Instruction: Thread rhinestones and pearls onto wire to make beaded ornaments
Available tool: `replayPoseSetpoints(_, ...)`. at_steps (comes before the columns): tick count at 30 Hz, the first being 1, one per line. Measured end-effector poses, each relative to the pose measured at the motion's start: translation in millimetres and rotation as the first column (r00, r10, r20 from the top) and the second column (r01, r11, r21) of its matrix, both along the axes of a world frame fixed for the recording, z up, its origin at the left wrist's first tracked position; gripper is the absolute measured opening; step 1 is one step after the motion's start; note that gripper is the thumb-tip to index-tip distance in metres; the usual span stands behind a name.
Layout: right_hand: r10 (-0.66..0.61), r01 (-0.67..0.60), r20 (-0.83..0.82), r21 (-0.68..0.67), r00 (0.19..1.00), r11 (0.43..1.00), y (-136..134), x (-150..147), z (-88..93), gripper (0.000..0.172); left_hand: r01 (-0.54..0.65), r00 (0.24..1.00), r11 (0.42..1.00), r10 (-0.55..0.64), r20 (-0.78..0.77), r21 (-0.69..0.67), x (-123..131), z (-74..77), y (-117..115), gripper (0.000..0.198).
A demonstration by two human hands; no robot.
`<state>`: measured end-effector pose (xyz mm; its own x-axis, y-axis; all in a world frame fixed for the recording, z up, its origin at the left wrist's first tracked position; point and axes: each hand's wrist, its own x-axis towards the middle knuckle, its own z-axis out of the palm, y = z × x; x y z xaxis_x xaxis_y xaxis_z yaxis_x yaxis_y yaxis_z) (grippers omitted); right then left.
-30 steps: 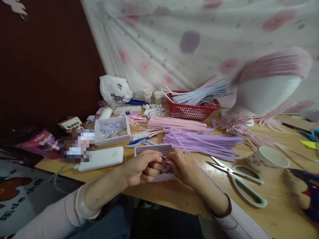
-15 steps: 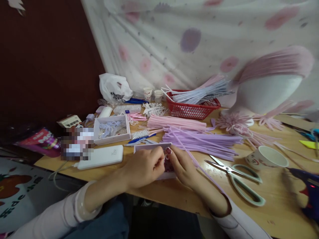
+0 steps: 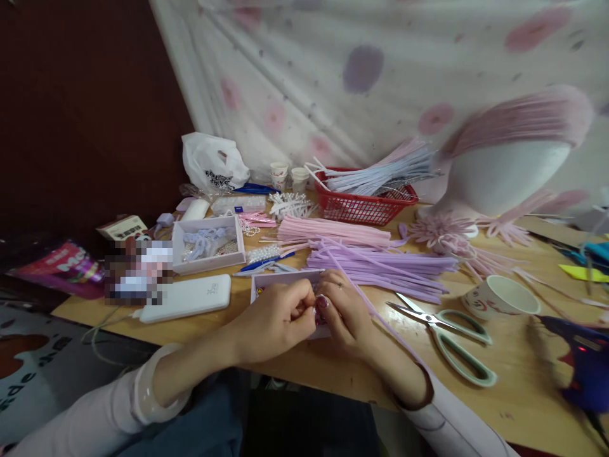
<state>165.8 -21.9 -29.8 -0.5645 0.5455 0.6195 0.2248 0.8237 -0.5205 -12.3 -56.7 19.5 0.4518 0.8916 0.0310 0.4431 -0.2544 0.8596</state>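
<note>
My left hand (image 3: pixel 278 317) and my right hand (image 3: pixel 345 311) meet at the fingertips above a small white box (image 3: pixel 259 279) near the table's front edge. Both are closed in a pinch; whatever lies between the fingers is hidden. Small colourful bits show in the box, most of which my hands cover. One long lilac chenille stem (image 3: pixel 364 298) runs past my right hand and along that forearm. Behind it lies a bundle of lilac chenille stems (image 3: pixel 380 270), with a bundle of pink stems (image 3: pixel 333 231) farther back. Open-bladed scissors (image 3: pixel 440 320) rest right of my right hand.
On the left are a white power bank (image 3: pixel 185 298) and a white box of trimmings (image 3: pixel 233 257). A red basket (image 3: pixel 366 209) with bagged stems stands at the back. At right are a paper cup (image 3: pixel 499 298), a blue glue gun (image 3: pixel 580 362) and a white head form (image 3: pixel 504 171).
My right fingers have curled in more closely against my left fingertips. Both hands stay over the small box. The whole view has shifted slightly.
</note>
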Motion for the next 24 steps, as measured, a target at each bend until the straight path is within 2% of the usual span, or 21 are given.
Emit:
replayPoseSetpoints(2,-0.004,0.003,-0.015,-0.039,1.0,0.999,-1.7,-1.9,2.7,0.032,0.003,0.99,0.982,0.023,-0.138,0.189,0.4,-3.6,-0.4,0.019)
replayPoseSetpoints(4,-0.021,0.019,-0.023,-0.112,1.0,0.994,-3.6,-4.0,5.5,0.037,0.028,0.97,0.934,0.062,-0.237,0.357,0.8,-7.6,0.0,0.021)
replayPoseSetpoints(6,-0.052,0.049,-0.012,-0.184,0.999,0.982,-5.6,-5.4,7.5,0.039,0.036,0.957,0.907,0.089,-0.276,0.42,0.8,-9.4,0.4,0.021)
replayPoseSetpoints(9,-0.139,0.137,0.001,-0.188,0.99,0.973,-7.3,-4.7,7.7,0.034,-0.03,0.973,0.952,0.099,-0.21,0.306,-0.3,-6.5,-0.3,0.018)
replayPoseSetpoints(12,-0.17,0.169,-0.006,-0.067,0.985,0.983,-5.3,-1.5,4.7,0.021,-0.073,0.997,0.997,0.073,-0.003,0.014,-2.6,-2.4,-0.7,0.016)
replayPoseSetpoints(15,-0.107,0.103,0.042,0.096,0.993,0.99,-1.5,1.1,-0.1,0.016,-0.01,0.968,0.961,0.079,0.238,-0.277,-4.4,-2.3,1.1,0.016)
replayPoseSetpoints(17,-0.103,0.089,0.073,0.178,0.992,0.98,0.1,1.6,-3.2,0.012,0.048,0.939,0.92,0.091,0.332,-0.388,-4.4,-2.8,2.1,0.016)
replayPoseSetpoints(20,-0.11,0.095,0.063,0.196,0.992,0.976,0.0,1.8,-5.3,0.009,0.06,0.943,0.925,0.07,0.324,-0.375,-3.1,-0.5,1.3,0.015)
replayPoseSetpoints(24,-0.082,0.078,0.036,0.098,0.996,0.992,-2.8,2.3,-0.1,0.016,-0.001,0.989,0.989,0.022,0.145,-0.148,-1.6,2.9,-2.3,0.017)
